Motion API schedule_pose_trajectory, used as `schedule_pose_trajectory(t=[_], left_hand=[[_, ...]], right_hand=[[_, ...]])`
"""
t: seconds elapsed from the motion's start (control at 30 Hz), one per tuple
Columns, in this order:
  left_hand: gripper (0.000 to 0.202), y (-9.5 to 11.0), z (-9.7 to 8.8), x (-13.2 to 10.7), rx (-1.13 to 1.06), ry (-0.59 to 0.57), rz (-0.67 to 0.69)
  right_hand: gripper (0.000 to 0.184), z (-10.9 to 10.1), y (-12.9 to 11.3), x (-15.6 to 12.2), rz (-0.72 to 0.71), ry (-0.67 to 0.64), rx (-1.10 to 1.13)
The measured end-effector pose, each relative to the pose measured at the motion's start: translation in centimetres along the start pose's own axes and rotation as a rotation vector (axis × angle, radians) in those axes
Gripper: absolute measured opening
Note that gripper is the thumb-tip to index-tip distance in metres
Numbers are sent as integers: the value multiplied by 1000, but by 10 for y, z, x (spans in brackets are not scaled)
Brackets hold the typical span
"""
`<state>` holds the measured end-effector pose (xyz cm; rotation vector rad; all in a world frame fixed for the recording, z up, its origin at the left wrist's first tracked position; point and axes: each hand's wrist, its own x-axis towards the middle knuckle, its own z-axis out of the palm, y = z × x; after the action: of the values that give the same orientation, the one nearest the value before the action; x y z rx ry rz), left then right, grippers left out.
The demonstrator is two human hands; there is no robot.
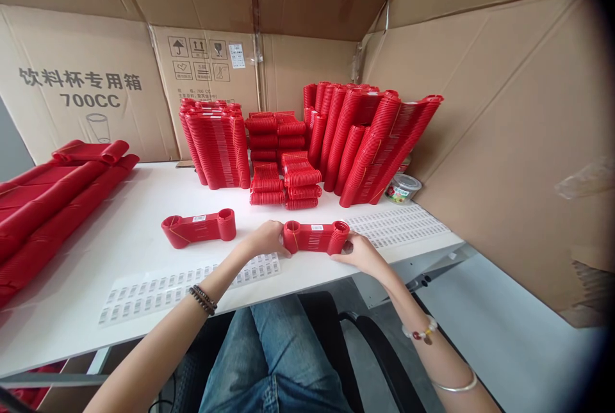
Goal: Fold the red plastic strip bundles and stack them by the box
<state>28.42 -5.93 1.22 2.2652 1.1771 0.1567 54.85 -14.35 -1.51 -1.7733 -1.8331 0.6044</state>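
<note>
A short stack of red plastic pieces with round ring ends [314, 240] is upright near the front of the white table, with a small white label on top. My left hand [269, 238] is closed around its left end. At its right end, my right hand [359, 254] grips it with thumb and fingers. A similar red stack [202, 228], also bearing a white label and a thin band, stands to the left, apart from my hands. A sheet of barcode stickers [158, 292] lies under my left forearm; another sticker sheet [403, 224] is to the right.
Tall red stacks [216, 150] and leaning red stacks [375, 150] stand at the back, with shorter bundles [302, 176] between. Long red stacks [52, 202] lie at the left. A clear tub [403, 188] sits at the right. Cardboard boxes [81, 80] wall the table's back.
</note>
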Motion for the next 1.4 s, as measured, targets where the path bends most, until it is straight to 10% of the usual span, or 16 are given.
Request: schedule_pose_trajectory(t=[0.5, 0.73, 1.03, 1.4], left_hand=[[22, -2, 7, -3, -29, 98, 111], [21, -4, -39, -30, -141, 253, 203], [24, -73, -123, -123, -236, 459, -65], [29, -145, -126, -162, -241, 486, -130]], right_hand=[[26, 0, -2, 2, -53, -2, 50], [27, -20, -46, 11, -165, 101, 166], [21, 31, -163, 76, -382, 5, 326], [20, 96, -204, 117, -522, -144, 302]])
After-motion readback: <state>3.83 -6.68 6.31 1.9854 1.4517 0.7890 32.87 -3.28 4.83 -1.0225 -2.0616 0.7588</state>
